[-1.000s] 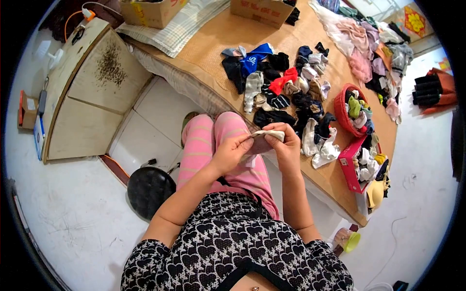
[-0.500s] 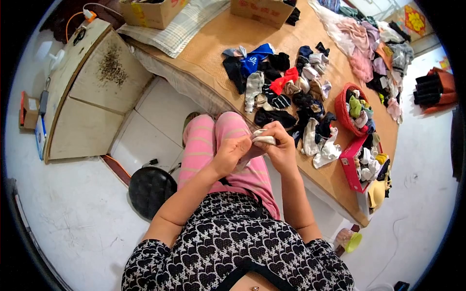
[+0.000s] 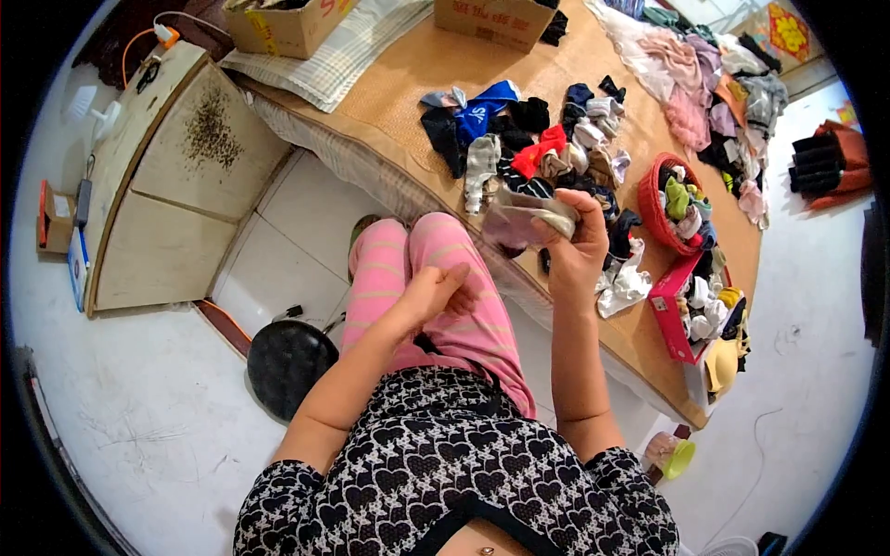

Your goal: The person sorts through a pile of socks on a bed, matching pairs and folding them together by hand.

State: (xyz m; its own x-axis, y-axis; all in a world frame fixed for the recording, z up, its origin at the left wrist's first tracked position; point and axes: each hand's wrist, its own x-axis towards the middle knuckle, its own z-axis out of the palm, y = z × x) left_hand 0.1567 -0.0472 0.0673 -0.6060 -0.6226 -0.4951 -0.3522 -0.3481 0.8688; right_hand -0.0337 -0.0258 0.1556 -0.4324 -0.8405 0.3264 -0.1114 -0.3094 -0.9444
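Note:
My right hand is raised over the near edge of the bed and pinches a greyish sock with a pale cuff, blurred by motion. Near my lap, my left hand has let go of the cloth; its fingers curl loosely over the pink trousers, and nothing shows in them. Beyond the held sock lies a spread of socks, among them a blue one, a red one and a white one.
A red basket and a pink box, both holding socks, stand on the right of the bed. Clothes are heaped behind. A black stool and a cabinet are at left.
My right hand has moved up and to the right with the sock. My left hand has released it and dropped back toward my lap.

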